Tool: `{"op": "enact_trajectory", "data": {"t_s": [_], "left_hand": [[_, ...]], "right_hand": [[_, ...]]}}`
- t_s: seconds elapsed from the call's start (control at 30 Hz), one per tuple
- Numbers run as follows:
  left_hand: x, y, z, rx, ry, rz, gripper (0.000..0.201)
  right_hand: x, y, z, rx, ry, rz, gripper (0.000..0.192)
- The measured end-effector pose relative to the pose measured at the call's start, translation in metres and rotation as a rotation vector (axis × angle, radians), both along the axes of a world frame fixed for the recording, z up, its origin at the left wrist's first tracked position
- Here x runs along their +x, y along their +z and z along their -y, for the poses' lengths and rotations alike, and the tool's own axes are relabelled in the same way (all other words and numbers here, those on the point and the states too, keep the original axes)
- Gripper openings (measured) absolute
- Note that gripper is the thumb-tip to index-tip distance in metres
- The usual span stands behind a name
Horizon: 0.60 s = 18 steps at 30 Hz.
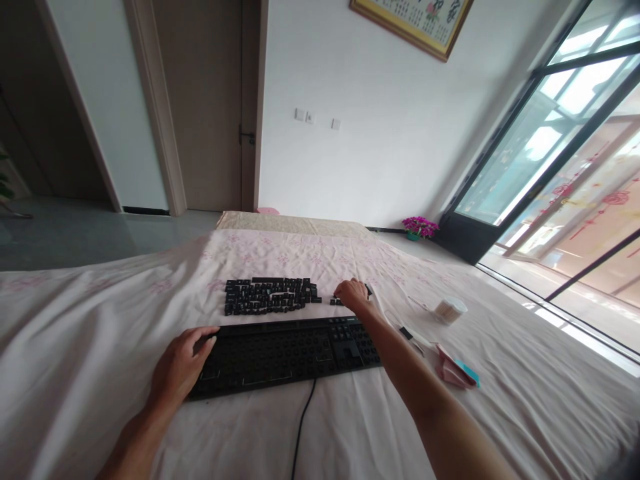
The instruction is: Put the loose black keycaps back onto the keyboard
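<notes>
A black keyboard [280, 348] lies on the cloth, most of its keycaps off and its cable trailing toward me. My left hand [183, 360] is closed on its left end, fingers on the far edge and thumb over the top. Beyond the keyboard, loose black keycaps [270, 297] are laid out in tight rows. My right hand [353, 295] reaches over the keyboard's right part to a smaller group of keycaps [335, 302]. Its fingers are bent together and pointing down; what lies between them, if anything, is hidden.
A pale flowered cloth [475, 427] covers the surface. On the right are a white round container [451, 310], a small black piece [406, 333], and a folded pink cloth [453, 370] with a blue part. Purple flowers [420, 227] stand near the glass door [505, 173].
</notes>
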<state>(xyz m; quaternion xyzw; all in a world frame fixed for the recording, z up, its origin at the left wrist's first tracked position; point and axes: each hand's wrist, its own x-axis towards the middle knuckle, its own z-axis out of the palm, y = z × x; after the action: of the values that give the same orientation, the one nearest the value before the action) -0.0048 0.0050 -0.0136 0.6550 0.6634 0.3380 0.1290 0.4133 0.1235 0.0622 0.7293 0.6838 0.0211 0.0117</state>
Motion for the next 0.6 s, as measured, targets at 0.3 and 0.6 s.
{"op": "enact_trajectory", "data": {"t_s": [0.3,0.6], "left_hand": [[0.000,-0.001,-0.001,-0.004,-0.013,0.009,0.034],[0.000,0.001,-0.001,-0.010,-0.006,-0.005,0.034]], "right_hand": [[0.003,0.001,-0.016,-0.037,-0.039,0.021,0.016],[0.002,0.000,-0.017,-0.080,0.006,0.046,0.018]]}}
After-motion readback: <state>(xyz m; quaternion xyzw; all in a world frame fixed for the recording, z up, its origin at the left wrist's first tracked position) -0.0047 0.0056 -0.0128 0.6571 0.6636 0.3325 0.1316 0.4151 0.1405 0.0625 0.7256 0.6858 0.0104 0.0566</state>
